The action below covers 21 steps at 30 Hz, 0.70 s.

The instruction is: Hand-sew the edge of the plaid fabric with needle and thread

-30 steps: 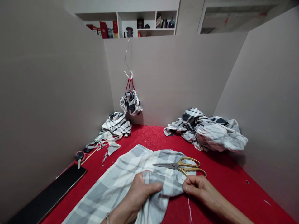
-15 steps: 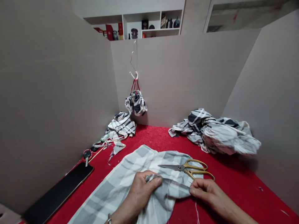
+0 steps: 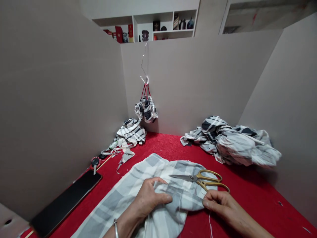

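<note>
Grey-and-white plaid cloth (image 3: 131, 195) lies across the red surface, with its near edge raised between my hands. My left hand (image 3: 151, 195) grips that edge, thumb on top and fingers behind. At the right end, my right hand (image 3: 220, 203) pinches the cloth's corner between thumb and fingertips. A thin pointed bit shows just above those fingertips, too small to name surely. White thread (image 3: 210, 224) hangs below the right hand, and another strand crosses the cloth. Gold-handled scissors (image 3: 198, 178) rest on the cloth just beyond my hands, blades pointing left.
A black phone (image 3: 66, 201) and a key (image 3: 94, 165) lie at the left. Plaid scraps (image 3: 131, 132) are heaped in the back left corner, below a hanging plaid bundle (image 3: 146, 109). A larger cloth pile (image 3: 235, 142) sits at the right. Grey panels (image 3: 185, 82) enclose the surface.
My left thumb has shifted and the cloth between my hands has opened out into a flatter, wider stretch. The right hand keeps its pinch. The view has turned slightly left.
</note>
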Tool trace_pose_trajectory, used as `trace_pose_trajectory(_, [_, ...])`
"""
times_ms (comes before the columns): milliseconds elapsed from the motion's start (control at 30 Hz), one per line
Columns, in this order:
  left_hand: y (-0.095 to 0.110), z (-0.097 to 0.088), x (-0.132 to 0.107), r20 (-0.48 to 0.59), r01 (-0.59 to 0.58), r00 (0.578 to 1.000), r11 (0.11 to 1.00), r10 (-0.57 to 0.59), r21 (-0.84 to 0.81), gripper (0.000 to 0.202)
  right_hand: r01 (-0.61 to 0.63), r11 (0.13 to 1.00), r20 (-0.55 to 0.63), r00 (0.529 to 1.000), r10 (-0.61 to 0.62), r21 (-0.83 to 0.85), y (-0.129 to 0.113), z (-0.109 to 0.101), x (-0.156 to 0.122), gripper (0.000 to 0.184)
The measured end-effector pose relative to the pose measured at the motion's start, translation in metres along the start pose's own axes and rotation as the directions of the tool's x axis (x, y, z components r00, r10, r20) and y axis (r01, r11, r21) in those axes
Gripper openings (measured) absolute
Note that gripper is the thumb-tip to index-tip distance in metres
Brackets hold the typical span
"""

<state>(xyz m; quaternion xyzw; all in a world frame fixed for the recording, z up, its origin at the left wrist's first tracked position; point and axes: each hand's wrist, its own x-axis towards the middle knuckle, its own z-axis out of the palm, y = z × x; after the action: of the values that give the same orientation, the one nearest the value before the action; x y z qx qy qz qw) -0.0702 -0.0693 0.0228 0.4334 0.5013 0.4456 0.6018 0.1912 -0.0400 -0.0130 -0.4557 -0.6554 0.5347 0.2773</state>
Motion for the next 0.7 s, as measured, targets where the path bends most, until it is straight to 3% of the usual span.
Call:
trace_pose_trajectory(233, [-0.001, -0.001, -0.001, 0.025, -0.045, 0.999, 0.997, 0.046, -0.063, 0.029, 0.002, 1.0, -0.008, 1.0, -0.002, 0.019, 0.002, -0.001, 0.001, 0.035])
trace_pose_trajectory(433, [-0.011, 0.0, 0.007, 0.01, -0.062, 0.998, 0.994, 0.063, -0.087, 0.033, 0.0, 1.0, -0.016, 1.0, 0.0, 0.015, -0.001, 0.001, 0.0, 0.033])
trace_pose_trajectory(533, [-0.014, 0.007, 0.01, -0.008, -0.05, 0.999, 0.992, 0.049, -0.119, 0.037, 0.002, 1.0, -0.015, 1.0, -0.002, 0.018, -0.002, 0.001, -0.001, 0.032])
trace_pose_trajectory(700, [-0.008, 0.025, 0.009, 0.059, 0.006, 0.998, 0.979, 0.006, -0.205, 0.04, 0.018, 1.0, -0.018, 1.0, -0.018, 0.023, -0.005, 0.001, -0.002, 0.03])
